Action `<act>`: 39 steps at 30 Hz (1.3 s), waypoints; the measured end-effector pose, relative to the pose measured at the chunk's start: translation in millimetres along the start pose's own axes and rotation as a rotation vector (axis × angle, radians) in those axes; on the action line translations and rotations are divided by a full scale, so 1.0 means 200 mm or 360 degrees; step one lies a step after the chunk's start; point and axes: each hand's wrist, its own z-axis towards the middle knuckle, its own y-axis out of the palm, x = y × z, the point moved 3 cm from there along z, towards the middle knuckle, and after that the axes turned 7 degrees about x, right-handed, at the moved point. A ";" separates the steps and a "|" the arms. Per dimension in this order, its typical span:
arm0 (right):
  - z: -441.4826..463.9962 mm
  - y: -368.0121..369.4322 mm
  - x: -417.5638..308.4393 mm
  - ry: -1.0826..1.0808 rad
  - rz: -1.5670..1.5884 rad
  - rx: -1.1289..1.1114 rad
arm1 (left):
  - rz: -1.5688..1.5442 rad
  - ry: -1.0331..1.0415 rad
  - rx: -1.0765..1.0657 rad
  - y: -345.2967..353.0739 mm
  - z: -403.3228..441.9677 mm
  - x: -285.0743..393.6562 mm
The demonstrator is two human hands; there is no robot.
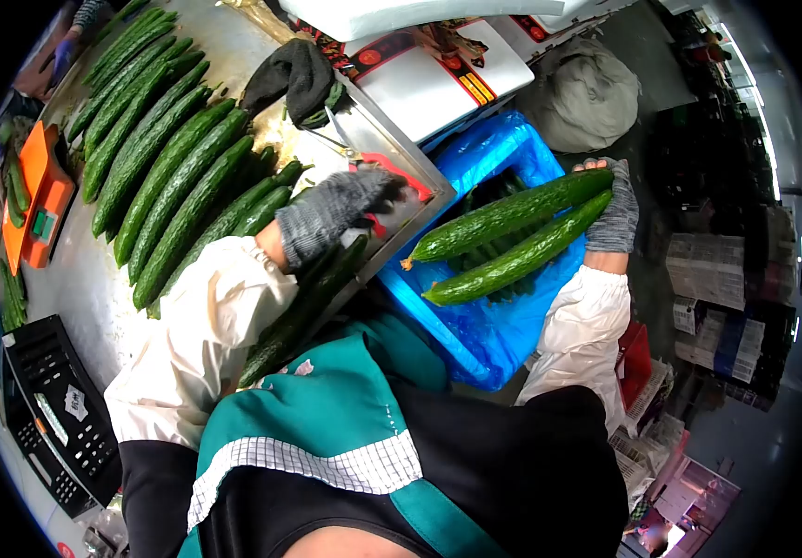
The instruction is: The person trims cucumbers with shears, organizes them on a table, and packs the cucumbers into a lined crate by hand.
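Observation:
My right hand [613, 209], in a grey fingerless glove, is closed round the ends of two cucumbers [517, 219]. They point left above a crate lined with blue plastic [475, 349], where more dark green cucumbers partly show. My left hand [336, 209], gloved the same way, is over the corner of the metal table [94, 312], at the red handles of scissors [406, 175]. Its fingers are blurred, so their grip is unclear. Beside and under my left forearm lie more cucumbers [322, 288].
Several cucumbers [182, 167] lie in a long row on the table. Around them are a dark cloth [294, 79], an orange scale [43, 200] and a black crate [61, 409]. A white foam box [429, 88] stands beyond the blue-lined crate, near a grey bundle [587, 93].

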 end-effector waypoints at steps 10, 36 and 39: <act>0.25 0.01 0.36 0.0325 0.0073 0.0208 | -0.1336 -0.0969 -0.0237 0.07 -0.18 -0.01; 0.19 0.36 0.58 0.0200 0.0721 -0.0597 | 0.0432 0.0105 0.0819 0.05 -0.44 0.20; 0.24 0.31 0.63 0.0162 0.0676 -0.0503 | 0.0724 0.0231 0.0949 0.04 -0.46 0.21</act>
